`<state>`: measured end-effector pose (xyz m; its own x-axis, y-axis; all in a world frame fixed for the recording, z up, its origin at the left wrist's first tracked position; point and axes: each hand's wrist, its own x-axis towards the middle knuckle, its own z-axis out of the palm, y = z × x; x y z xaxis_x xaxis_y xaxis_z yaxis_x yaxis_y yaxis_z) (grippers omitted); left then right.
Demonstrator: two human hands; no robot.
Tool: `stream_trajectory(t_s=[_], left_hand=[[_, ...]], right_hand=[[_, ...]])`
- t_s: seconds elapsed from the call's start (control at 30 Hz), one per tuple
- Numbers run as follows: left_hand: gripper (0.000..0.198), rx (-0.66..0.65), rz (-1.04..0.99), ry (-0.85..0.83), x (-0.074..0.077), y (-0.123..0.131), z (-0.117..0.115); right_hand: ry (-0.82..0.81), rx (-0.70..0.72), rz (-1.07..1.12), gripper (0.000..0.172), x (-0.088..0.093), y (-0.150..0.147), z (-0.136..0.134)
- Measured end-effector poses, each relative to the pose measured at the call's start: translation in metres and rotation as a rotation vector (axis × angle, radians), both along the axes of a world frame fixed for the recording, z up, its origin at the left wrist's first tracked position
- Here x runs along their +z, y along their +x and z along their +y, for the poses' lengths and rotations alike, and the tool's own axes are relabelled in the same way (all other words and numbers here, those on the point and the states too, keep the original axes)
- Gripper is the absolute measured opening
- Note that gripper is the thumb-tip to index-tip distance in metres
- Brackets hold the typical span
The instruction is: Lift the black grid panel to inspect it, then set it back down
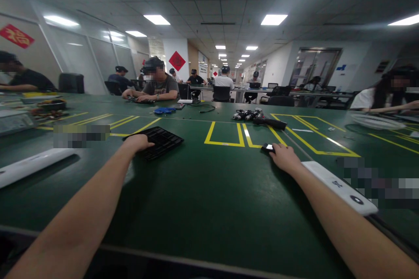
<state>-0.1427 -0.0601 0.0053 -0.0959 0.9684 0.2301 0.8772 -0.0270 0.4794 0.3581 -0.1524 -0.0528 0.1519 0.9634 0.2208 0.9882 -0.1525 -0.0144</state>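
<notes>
My left hand (139,142) is clamped on the near left edge of a black tray (162,140), thumb on top; its other fingers are hidden. At right, the fingers of my right hand (285,157) are closed on a small black block (267,148), beside yellow tape (246,135). A white bar (337,183) lies on the green table (209,200) by my right forearm.

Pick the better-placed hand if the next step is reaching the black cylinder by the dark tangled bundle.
Right, probably. The right hand is nearer the black cylinder, though its grip on a small dark object may need freeing. The left hand is farther off, holding a black gridded tray.
</notes>
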Motion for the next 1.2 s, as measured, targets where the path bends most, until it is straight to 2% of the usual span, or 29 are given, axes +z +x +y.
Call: stream_trajectory(t_s=[0.1,0.17,0.27,0.37,0.47,0.53,0.7,0.83,0.93,1.0,1.1,1.2], left_hand=[[0.045,0.068,0.086,-0.065,0.004,0.018,-0.005],[0.038,0.027,0.068,-0.081,0.008,0.044,-0.012],[0.032,-0.155,-0.157,0.001,0.008,0.102,-0.032],[0.036,-0.420,-0.386,0.014,0.000,0.159,-0.061],[0.040,-0.601,-0.447,-0.014,-0.012,0.190,-0.086],[0.039,-0.643,-0.465,-0.026,-0.018,0.196,-0.096],[0.034,-0.706,-0.512,-0.072,-0.024,0.189,-0.101],[0.041,-0.678,-0.393,-0.042,-0.035,0.189,-0.098],[0.044,-0.656,-0.321,-0.049,-0.042,0.191,-0.095],[0.045,-0.667,-0.309,-0.069,-0.042,0.191,-0.094],[0.048,-0.643,-0.341,-0.147,-0.033,0.190,-0.096],[0.041,-0.534,-0.525,-0.295,-0.021,0.187,-0.100]], right_hand=[[0.016,0.020,0.067,0.038,0.006,-0.004,0.000],[0.031,0.095,0.202,0.040,0.012,-0.016,-0.002],[0.036,0.306,0.512,0.043,0.021,-0.047,-0.012],[0.019,0.536,0.799,0.044,0.028,-0.079,-0.026],[0.055,0.759,0.923,0.042,0.027,-0.097,-0.036],[0.087,0.816,0.910,0.041,0.023,-0.101,-0.037],[0.070,0.792,0.781,0.044,0.009,-0.103,-0.030],[0.122,0.820,0.736,0.033,0.005,-0.112,-0.029],[0.163,0.873,0.744,0.037,0.011,-0.118,-0.033],[0.165,0.900,0.732,0.043,0.015,-0.120,-0.036],[0.152,0.962,0.679,0.044,0.019,-0.120,-0.038],[0.139,1.000,0.624,0.043,0.021,-0.119,-0.040]])
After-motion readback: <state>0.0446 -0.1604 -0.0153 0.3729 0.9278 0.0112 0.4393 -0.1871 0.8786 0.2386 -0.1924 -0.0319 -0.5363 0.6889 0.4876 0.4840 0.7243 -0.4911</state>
